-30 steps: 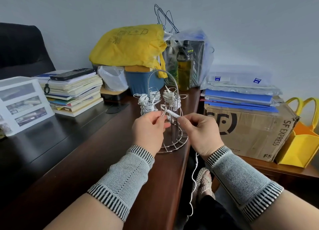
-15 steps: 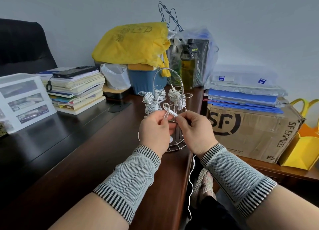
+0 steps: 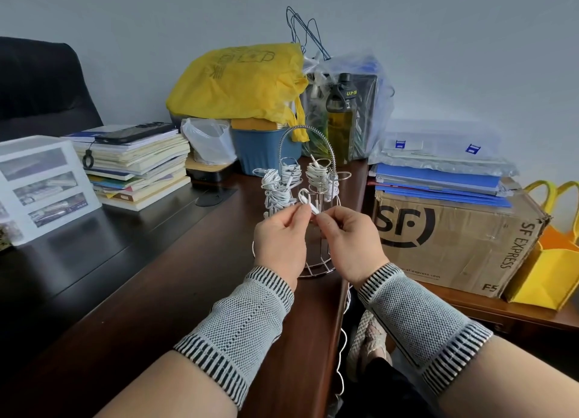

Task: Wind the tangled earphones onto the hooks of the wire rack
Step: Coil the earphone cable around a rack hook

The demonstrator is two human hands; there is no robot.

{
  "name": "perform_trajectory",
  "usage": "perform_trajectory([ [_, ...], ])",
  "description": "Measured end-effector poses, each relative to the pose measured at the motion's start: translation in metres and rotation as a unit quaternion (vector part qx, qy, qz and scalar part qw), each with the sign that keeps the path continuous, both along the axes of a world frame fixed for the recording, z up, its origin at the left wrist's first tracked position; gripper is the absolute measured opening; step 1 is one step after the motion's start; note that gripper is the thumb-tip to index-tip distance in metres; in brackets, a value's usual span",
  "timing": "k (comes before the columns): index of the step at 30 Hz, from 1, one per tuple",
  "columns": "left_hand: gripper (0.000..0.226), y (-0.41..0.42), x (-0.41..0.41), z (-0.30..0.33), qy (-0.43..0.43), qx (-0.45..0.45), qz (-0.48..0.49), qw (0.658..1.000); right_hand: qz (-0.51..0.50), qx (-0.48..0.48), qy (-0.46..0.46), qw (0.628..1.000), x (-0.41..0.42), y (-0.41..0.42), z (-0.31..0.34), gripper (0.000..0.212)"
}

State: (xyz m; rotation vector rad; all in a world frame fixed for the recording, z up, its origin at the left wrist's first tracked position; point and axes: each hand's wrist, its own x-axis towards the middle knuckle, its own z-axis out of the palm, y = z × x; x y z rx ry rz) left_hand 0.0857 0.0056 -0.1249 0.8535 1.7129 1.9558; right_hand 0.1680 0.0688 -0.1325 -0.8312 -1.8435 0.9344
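A silver wire rack (image 3: 316, 265) with an arched handle stands near the right edge of the dark wooden desk (image 3: 131, 279). Several of its hooks carry wound bundles of white earphone cable (image 3: 275, 189). In front of the rack, my left hand (image 3: 279, 243) and my right hand (image 3: 352, 243) pinch one white earphone cable (image 3: 308, 202) between their fingertips, with a small loop standing above them. The rest of this cable hangs down from under my right wrist, past the desk edge (image 3: 343, 348). My hands hide the rack's lower middle.
Behind the rack stand a blue bin (image 3: 266, 149), a yellow plastic bag (image 3: 238, 82) and a clear bag with a bottle (image 3: 341, 110). A book stack (image 3: 134, 167) and white drawer unit (image 3: 44, 185) sit left. An SF Express carton (image 3: 451, 242) and yellow bag (image 3: 545, 270) stand right.
Both hands have stayed close together in front of the rack, pinching the cable. The loop above the fingers has grown slightly. The camera shifted a little.
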Motion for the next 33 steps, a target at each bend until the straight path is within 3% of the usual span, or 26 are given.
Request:
perform_trajectory([
  [5,0.013,0.0,0.002,0.002,-0.047,0.026,-0.005,0.999,0.005,-0.029,0.007,1.0,0.0,0.003,-0.007,0.027],
  [13,0.024,0.002,-0.001,0.003,-0.04,-0.013,-0.016,0.999,0.032,-0.04,0.001,0.999,-0.002,0.002,-0.007,0.03],
  [23,0.013,0.001,-0.004,-0.001,-0.006,-0.017,-0.016,1.0,0.035,-0.045,-0.002,0.998,-0.005,0.001,-0.009,0.031],
  [28,0.018,-0.004,0.0,0.002,-0.006,-0.014,-0.031,0.999,0.001,-0.029,-0.003,1.0,0.002,0.003,-0.009,0.031],
  [33,0.034,-0.007,0.006,0.006,-0.033,0.007,-0.05,0.998,0.03,-0.163,0.103,0.981,0.006,0.009,-0.011,0.032],
])
